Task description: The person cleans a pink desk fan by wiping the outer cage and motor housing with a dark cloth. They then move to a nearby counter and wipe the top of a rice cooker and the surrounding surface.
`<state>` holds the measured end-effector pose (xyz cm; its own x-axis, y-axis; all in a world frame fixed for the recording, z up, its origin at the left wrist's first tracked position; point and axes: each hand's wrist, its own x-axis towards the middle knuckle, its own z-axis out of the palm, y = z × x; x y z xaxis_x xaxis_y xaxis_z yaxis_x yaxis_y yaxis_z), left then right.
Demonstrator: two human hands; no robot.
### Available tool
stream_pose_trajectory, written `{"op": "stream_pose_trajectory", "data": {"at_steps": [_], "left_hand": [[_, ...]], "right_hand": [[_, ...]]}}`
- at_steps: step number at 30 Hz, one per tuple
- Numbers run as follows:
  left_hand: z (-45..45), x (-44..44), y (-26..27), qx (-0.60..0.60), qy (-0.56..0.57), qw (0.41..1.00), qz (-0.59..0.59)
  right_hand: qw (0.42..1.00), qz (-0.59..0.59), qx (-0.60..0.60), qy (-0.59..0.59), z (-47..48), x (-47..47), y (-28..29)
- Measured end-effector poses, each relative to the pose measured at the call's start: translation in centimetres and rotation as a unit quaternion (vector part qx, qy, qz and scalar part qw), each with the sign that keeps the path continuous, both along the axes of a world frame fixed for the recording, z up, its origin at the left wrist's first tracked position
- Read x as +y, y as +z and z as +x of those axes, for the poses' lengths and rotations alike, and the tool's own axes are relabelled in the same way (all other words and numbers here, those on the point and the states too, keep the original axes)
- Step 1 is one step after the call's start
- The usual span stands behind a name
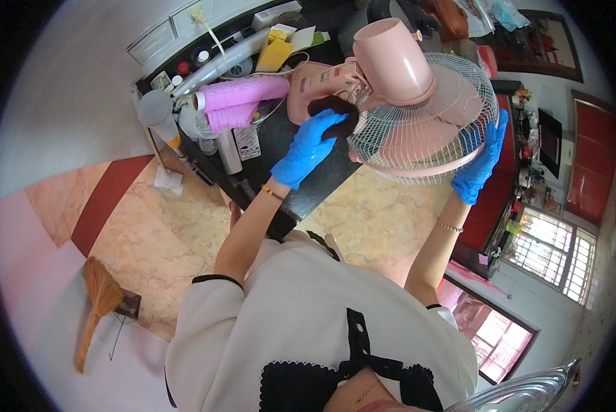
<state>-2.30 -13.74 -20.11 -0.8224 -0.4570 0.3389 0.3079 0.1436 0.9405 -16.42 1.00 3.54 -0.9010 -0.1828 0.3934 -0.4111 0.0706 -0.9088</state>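
A pink electric table fan lies tilted on a black tabletop, its white wire guard facing down and outward. My left hand, in a blue disposable glove, grips a dark brown cloth against the fan between the base and the guard. My right hand, gloved in the same blue, holds the guard's pink rim at the right, fingers stretched along it. Blue glove also shows through the wires there. The cloth hides part of the fan's neck.
A purple roll, a yellow box, a capped clear cup and a white cable crowd the table's left side. A straw broom lies at lower left. Red cabinets stand at right.
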Motion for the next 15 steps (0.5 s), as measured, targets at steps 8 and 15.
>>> {"op": "stream_pose_trajectory", "data": {"at_steps": [8, 15], "left_hand": [[-3.0, -1.9, 2.9, 0.034, -0.017, 0.998, 0.045], [0.9, -1.5, 2.4, -0.053, -0.047, 0.997, 0.031]], "right_hand": [[0.998, 0.048, 0.033, -0.016, 0.6, -0.5, 0.2], [0.996, 0.073, 0.037, -0.026, 0.5, -0.2, 0.3]]}}
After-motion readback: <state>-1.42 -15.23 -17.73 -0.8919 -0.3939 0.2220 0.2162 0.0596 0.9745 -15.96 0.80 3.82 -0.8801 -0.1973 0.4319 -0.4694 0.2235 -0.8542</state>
